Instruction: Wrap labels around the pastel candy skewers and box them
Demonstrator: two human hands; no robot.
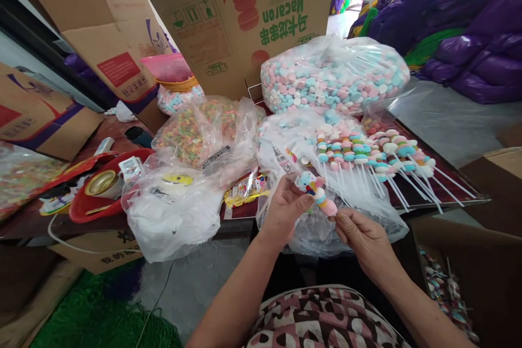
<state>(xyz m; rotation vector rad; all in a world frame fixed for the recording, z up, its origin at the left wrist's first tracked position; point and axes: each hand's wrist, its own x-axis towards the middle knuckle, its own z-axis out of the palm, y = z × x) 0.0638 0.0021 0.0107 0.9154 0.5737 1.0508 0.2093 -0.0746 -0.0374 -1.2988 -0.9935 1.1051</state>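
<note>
Between my hands is a short marshmallow skewer (pixel 327 205) with pink, white and blue pieces and a colourful figure-like piece at its upper end. My left hand (pixel 287 206) is closed around the upper part, thumb pressed against the pieces. The fingers of my right hand (pixel 361 234) pinch at the lower end, right by the pink piece; the stick there is hidden by the fingers. Just beyond lie finished-looking marshmallow skewers (pixel 346 149) on white sticks, resting on a clear plastic bag (pixel 281 155). More skewers (pixel 408 155) are piled to their right.
A big clear bag of pastel marshmallows (pixel 334 79) stands at the back before a tall carton (pixel 228 27). Left of centre are a bag of orange-green candies (pixel 204 130), yellow packets (pixel 244 189) and a red basin (pixel 79 206). An open carton (pixel 460 239) stands at lower right.
</note>
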